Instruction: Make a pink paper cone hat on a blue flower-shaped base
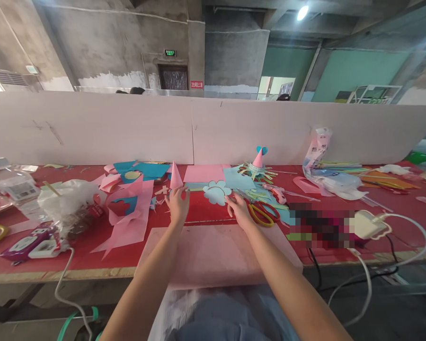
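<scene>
A pink paper cone (175,176) stands point up, with my left hand (179,204) closed about its base. The fingers partly cover the cone's lower edge. My right hand (239,209) pinches the right edge of a pale blue paper flower (216,193) with rounded petals. The flower lies between both hands, over the red tabletop (202,213). Just right of my right hand are yellow-handled scissors (261,215). Farther back stands another pink cone (258,160), topped with blue round pieces and ringed at its base by a fringe of paper strips.
Cut pink paper (137,222) and blue sheets (152,170) lie to the left, by a plastic bag (71,203) and a purple device (28,244). At right are a white plug (367,225) with cables and a plastic packet (315,156). A pale partition (138,128) rises behind.
</scene>
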`<action>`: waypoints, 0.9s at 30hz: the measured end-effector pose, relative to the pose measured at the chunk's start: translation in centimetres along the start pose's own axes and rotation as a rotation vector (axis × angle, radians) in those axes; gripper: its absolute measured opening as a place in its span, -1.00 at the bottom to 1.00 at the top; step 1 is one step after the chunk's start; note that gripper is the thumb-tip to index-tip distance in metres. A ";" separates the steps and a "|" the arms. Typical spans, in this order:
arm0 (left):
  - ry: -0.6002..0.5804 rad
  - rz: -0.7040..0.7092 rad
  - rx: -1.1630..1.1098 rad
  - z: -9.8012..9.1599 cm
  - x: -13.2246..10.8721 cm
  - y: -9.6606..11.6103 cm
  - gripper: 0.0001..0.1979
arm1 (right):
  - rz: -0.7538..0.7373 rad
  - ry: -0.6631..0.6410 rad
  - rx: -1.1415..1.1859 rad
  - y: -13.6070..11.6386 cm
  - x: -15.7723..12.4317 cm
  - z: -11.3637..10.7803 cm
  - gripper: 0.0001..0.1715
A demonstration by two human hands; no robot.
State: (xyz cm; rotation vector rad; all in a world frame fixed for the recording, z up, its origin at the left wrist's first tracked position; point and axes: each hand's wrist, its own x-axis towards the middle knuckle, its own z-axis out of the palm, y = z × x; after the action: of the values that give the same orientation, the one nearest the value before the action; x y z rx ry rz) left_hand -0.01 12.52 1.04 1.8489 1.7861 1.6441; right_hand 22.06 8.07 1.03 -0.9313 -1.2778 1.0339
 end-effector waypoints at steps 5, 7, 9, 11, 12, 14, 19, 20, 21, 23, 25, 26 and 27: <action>-0.254 0.168 -0.229 1.0 -0.8 1.0 -0.68 | 0.035 -0.046 -0.064 0.4 0.0 0.1 -0.54; -0.336 0.150 -0.268 1.2 -0.9 1.0 -0.68 | 0.042 -0.064 -0.088 0.4 0.0 0.2 -0.55; -0.408 0.102 -0.255 1.4 -1.0 0.8 -0.69 | 0.045 -0.082 -0.112 0.5 0.1 0.2 -0.57; -0.456 0.066 -0.232 1.6 -1.0 0.6 -0.69 | 0.047 -0.083 -0.138 0.6 0.1 0.3 -0.59; -0.471 0.061 -0.228 1.6 -1.0 0.6 -0.69 | 0.045 -0.070 -0.153 0.7 0.2 0.3 -0.58; -0.484 0.064 -0.228 1.7 -1.0 0.6 -0.69 | 0.037 -0.019 -0.196 0.9 0.3 0.2 -0.56; -0.473 0.036 -0.216 1.7 -1.2 0.9 -0.63 | 0.001 0.110 -0.349 1.2 0.3 0.1 -0.52; -0.469 0.023 -0.216 1.7 -1.2 0.9 -0.62 | -0.007 0.121 -0.368 1.2 0.3 0.1 -0.52; -0.463 0.012 -0.217 1.7 -1.3 0.9 -0.60 | -0.015 0.128 -0.380 1.2 0.3 0.1 -0.52; -0.455 -0.002 -0.221 1.6 -1.3 1.0 -0.59 | -0.022 0.129 -0.387 1.2 0.2 0.1 -0.52; -0.455 -0.010 -0.231 1.6 -1.3 1.0 -0.59 | -0.021 0.130 -0.378 1.3 0.3 0.1 -0.51; -0.456 -0.018 -0.235 1.6 -1.3 1.0 -0.59 | -0.019 0.129 -0.366 1.3 0.3 0.1 -0.51; -0.454 -0.031 -0.238 1.6 -1.2 0.9 -0.60 | -0.016 0.124 -0.348 1.4 0.4 0.1 -0.51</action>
State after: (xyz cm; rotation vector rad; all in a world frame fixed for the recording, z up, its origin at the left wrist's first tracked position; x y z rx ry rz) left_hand 2.07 12.20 0.27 1.8801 1.3624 1.2294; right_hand 21.87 8.81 -0.16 -1.2267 -1.3820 0.7405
